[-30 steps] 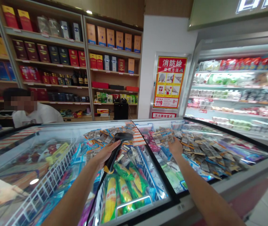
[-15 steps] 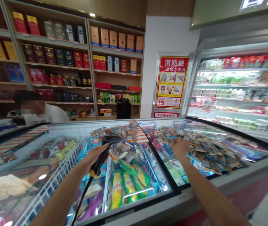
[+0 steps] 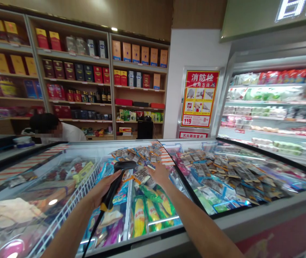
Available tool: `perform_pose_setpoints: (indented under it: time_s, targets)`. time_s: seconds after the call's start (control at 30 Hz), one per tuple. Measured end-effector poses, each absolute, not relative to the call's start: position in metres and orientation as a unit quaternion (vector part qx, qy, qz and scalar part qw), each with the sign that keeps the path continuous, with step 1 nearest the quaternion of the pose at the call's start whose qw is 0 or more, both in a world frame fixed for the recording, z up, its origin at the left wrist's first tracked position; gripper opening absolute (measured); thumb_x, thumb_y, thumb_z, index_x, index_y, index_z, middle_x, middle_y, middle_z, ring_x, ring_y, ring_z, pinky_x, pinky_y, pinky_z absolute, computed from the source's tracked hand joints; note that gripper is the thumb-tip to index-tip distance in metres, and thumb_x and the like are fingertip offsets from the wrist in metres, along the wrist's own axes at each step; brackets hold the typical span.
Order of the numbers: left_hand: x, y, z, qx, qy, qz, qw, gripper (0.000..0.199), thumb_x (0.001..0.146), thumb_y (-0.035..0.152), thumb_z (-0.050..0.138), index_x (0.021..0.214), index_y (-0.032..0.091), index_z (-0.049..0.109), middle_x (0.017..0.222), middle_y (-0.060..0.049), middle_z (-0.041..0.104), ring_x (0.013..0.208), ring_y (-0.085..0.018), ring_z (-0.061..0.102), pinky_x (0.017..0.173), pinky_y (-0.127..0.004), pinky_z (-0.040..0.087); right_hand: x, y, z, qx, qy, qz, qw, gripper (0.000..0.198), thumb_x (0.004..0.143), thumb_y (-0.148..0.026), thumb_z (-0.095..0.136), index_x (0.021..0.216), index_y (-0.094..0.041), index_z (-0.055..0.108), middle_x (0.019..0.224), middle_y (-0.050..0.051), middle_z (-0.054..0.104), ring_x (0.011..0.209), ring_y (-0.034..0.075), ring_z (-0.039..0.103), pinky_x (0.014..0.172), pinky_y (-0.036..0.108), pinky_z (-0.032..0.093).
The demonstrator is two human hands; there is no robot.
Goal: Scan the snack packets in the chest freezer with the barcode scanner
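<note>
My left hand [image 3: 111,186] is wrapped round the handle of a black and yellow barcode scanner [image 3: 124,165], whose head points right. A cord runs down from the handle. My right hand [image 3: 159,174] is closed, fingertips pointing left, with the edge of a small snack packet [image 3: 151,167] showing at them. It hovers just right of the scanner head, over the near edge of a loose pile of small packets [image 3: 136,154] on the freezer's glass lid. A larger pile of similar packets [image 3: 228,172] lies on the right-hand lid.
Under the glass, wire baskets [image 3: 130,211] hold green and yellow bagged ice pops [image 3: 139,216]. A black lid edge [image 3: 186,182] divides the freezer. Behind it a person in white [image 3: 70,132] bends down before shelves of boxes [image 3: 72,70]. A lit chiller [image 3: 271,104] stands right.
My right hand has moved left from the right-hand pile to beside the scanner, now with a packet at its fingertips. The left hand still grips the scanner. The view has tilted up slightly.
</note>
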State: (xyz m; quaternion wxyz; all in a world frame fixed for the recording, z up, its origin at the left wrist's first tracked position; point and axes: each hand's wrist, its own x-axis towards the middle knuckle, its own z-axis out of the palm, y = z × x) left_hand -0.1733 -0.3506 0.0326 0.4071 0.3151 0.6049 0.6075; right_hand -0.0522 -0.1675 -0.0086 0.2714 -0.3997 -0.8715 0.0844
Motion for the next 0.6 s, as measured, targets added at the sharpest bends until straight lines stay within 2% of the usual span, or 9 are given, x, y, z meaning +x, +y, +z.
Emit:
perform_pose_setpoints:
  time_s: [0.17, 0.27, 0.43, 0.53, 0.6]
  targets:
    - [-0.172, -0.349, 0.03, 0.324, 0.602, 0.608, 0.405, 0.038, 0.066, 0.049, 0.055, 0.057, 0.012, 0.058, 0.052, -0.003, 0.058, 0.043, -0.009, 0.049, 0.043, -0.019, 0.038, -0.055, -0.164, -0.01, -0.288, -0.93, 0.067, 0.219, 0.026, 0.076, -0.036, 0.048, 0.096, -0.027, 0.062, 0.097, 0.002, 0.062, 0.094, 0.018, 0.053, 0.077, 0.027, 0.036]
    - [-0.172, -0.349, 0.03, 0.31, 0.602, 0.61, 0.411, 0.037, 0.065, 0.048, 0.057, 0.057, 0.012, 0.057, 0.053, -0.004, 0.059, 0.043, -0.009, 0.05, 0.043, -0.02, 0.039, -0.041, -0.161, -0.012, -0.284, -0.934, 0.048, 0.212, 0.026, 0.077, -0.037, 0.045, 0.092, -0.027, 0.063, 0.091, 0.002, 0.064, 0.09, 0.019, 0.055, 0.075, 0.029, 0.037]
    - [-0.171, -0.348, 0.03, 0.288, 0.598, 0.616, 0.423, 0.034, 0.063, 0.047, 0.06, 0.061, 0.013, 0.057, 0.052, -0.002, 0.057, 0.042, -0.008, 0.049, 0.042, -0.019, 0.039, -0.01, -0.15, -0.01, -0.358, -0.911, 0.022, 0.202, 0.029, 0.072, -0.043, 0.048, 0.074, -0.019, 0.065, 0.085, 0.009, 0.064, 0.086, 0.024, 0.056, 0.072, 0.033, 0.037]
    - [-0.168, -0.345, 0.032, 0.302, 0.602, 0.605, 0.424, 0.035, 0.064, 0.048, 0.058, 0.06, 0.013, 0.057, 0.052, -0.002, 0.058, 0.042, -0.008, 0.05, 0.043, -0.019, 0.039, -0.001, -0.143, -0.005, -0.353, -0.911, 0.036, 0.213, 0.029, 0.067, -0.036, 0.053, 0.087, -0.018, 0.062, 0.096, 0.01, 0.061, 0.092, 0.025, 0.053, 0.076, 0.034, 0.037]
    - [-0.165, -0.342, 0.033, 0.299, 0.6, 0.608, 0.427, 0.033, 0.064, 0.046, 0.059, 0.062, 0.013, 0.057, 0.052, -0.002, 0.058, 0.043, -0.008, 0.05, 0.042, -0.019, 0.039, -0.003, -0.14, -0.003, -0.266, -0.937, 0.05, 0.22, 0.042, 0.064, -0.023, 0.054, 0.106, -0.019, 0.055, 0.114, 0.008, 0.054, 0.104, 0.024, 0.047, 0.083, 0.033, 0.035]
